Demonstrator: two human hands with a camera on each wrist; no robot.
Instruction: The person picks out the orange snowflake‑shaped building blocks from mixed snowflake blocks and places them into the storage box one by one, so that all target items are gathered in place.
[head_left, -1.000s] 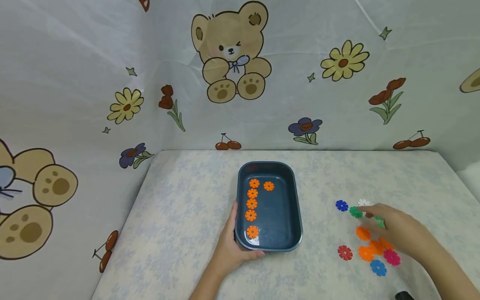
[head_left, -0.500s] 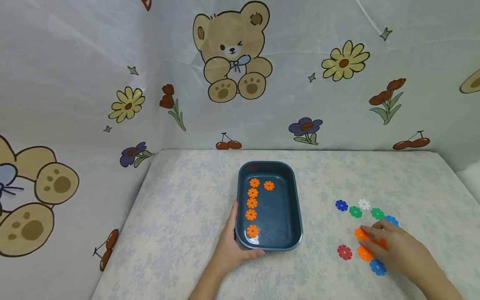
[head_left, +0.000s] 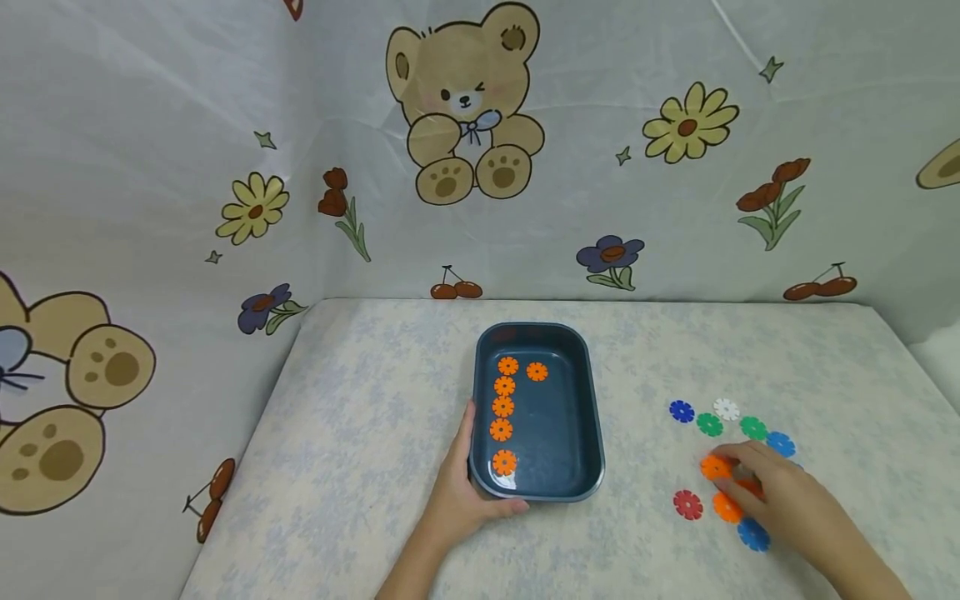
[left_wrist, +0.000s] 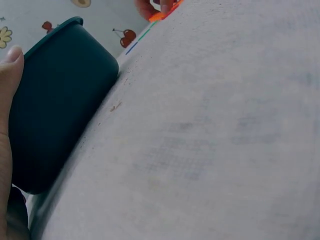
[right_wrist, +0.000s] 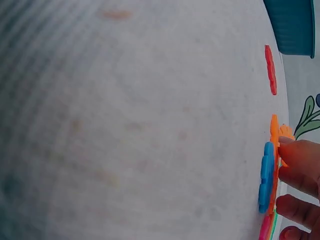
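My left hand (head_left: 465,502) grips the dark blue-green plastic tray (head_left: 555,433) at its near left corner, the thumb along the front side. Several orange notched snowflake discs (head_left: 502,406) lie inside, most in a column at the left and one at the upper right. In the head view, my right hand (head_left: 793,497) pinches an orange notched disc (head_left: 715,467) between thumb and fingertips; the right wrist view shows this orange disc (right_wrist: 286,131) at the fingertips. Beneath the hand another orange disc (head_left: 727,507) and a blue disc (head_left: 753,534) lie on the table; other discs are partly hidden.
Round the right hand lie a red disc (head_left: 687,504), a dark blue disc (head_left: 682,411), a white disc (head_left: 726,408), green discs (head_left: 753,428) and a lighter blue disc (head_left: 781,443). A cloth with printed bears (head_left: 468,100) hangs behind the table (head_left: 360,417).
My right hand has come from the green and white discs toward the orange ones and pinched one, which has shifted slightly left. My left hand and the tray stay in place.
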